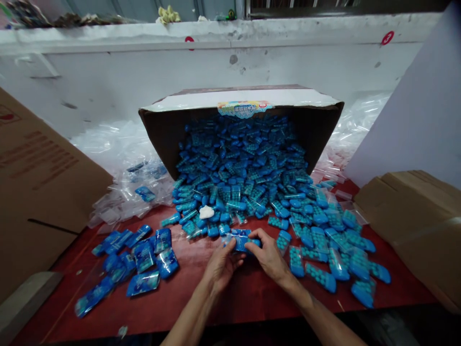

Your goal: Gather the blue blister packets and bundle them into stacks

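Blue packet (240, 240) sits in front of the open carton (324, 139), pinched between my 2 hands, left hand (224, 262) and right hand (268, 252). Capped blue containers (245, 168) spill from the carton onto the red surface (180, 302).

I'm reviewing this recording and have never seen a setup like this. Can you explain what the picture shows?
There is no robot here: these are a person's two bare hands, seen by a camera worn on the head, looking forward and down. The left hand and right hand together hold a small blue packet above a red tabletop. Behind them, an open cardboard box on its side spills blue-ended clear containers of teal beads. More of these lie to the right. To the left is a loose group of shiny blue packets, with a heap of clear plastic pieces behind.
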`<state>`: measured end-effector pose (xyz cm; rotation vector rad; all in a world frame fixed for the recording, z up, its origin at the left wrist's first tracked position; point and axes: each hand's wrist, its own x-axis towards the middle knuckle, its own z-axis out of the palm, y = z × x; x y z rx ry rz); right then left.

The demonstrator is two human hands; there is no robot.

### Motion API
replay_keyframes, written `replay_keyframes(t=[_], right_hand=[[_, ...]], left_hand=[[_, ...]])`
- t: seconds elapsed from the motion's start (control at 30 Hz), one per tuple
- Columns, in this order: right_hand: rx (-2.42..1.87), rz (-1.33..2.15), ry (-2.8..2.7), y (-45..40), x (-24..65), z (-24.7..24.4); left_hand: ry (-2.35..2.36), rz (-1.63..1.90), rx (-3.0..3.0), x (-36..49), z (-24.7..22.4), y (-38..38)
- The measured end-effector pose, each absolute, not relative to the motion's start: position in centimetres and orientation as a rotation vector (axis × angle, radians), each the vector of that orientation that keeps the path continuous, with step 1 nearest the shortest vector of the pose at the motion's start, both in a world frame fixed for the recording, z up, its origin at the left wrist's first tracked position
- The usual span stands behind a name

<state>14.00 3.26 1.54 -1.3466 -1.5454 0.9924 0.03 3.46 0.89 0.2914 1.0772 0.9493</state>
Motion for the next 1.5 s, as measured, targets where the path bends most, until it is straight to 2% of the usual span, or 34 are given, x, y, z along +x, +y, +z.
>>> replay_keyframes(t=[0.17, 0.27, 0.4, 0.53, 0.6, 0.77, 0.83, 1.33, 1.5], right_hand=[[-1.095, 0.934, -1.767, 2.6, 13.8, 2.7], [-0.965, 1.202, -1.701, 2.9, 14.5, 3.0], [-0.86, 1.647, -1.277, 4.2, 15.2, 2.0], [-0.774, 1.847, -1.121, 4.8, 15.2, 1.3], [-0.815, 1.8, -1.175, 4.5, 15.0, 1.4], [-1.097, 1.269, -1.552, 3.1, 14.6, 2.7], [-1.127, 1.174, -1.626, 2.8, 14.6, 3.0], [-0.932, 1.573, -1.735, 1.6, 14.7, 5.9], [-0.892, 1.733, -1.513, 1.3, 14.3, 4.7]], left_hand=[[0.997, 0.993, 0.125, -0.1, 1.3, 4.1], [0.904, 0.97, 0.173, -0.6, 1.6, 4.1], [0.85, 0.932, 0.347, -0.7, 2.1, 3.7], [0.83, 0.907, 0.396, -0.3, 2.5, 3.4], [0.826, 0.869, 0.368, -0.2, 2.5, 3.3], [0.937, 0.861, 0.298, -0.1, 2.4, 3.1], [0.926, 0.833, 0.309, -0.2, 2.4, 3.1], [0.551, 0.626, 0.4, -2.4, 1.0, 3.3], [0.58, 0.663, 0.407, -1.9, 1.4, 2.8]])
